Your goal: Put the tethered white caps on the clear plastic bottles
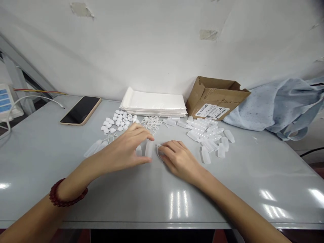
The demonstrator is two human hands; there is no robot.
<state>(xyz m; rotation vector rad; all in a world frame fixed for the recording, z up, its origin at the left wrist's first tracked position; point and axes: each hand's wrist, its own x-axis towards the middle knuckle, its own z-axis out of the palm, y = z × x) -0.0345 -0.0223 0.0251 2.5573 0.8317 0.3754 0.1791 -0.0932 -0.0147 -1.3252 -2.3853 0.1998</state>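
My left hand (129,146) is curved around a small translucent plastic tube (149,149), its thumb at the near end and its fingertips at the far end. Another translucent piece (138,150) shows partly behind that hand. Close by on the right, my right hand (178,157) has its fingers bent together on a thin white cord (159,152), which loops out from the fingertips. Beyond the hands lie a tangle of white cords (152,123) and several small white caps (118,119). Several loose translucent tubes (206,135) are scattered to the right.
More tubes (93,148), with cords near them, lie left of my left forearm. A phone (80,110) rests at the back left. Against the wall are a stack of white padded envelopes (154,101), an open cardboard box (217,98) and a light blue cloth (275,104).
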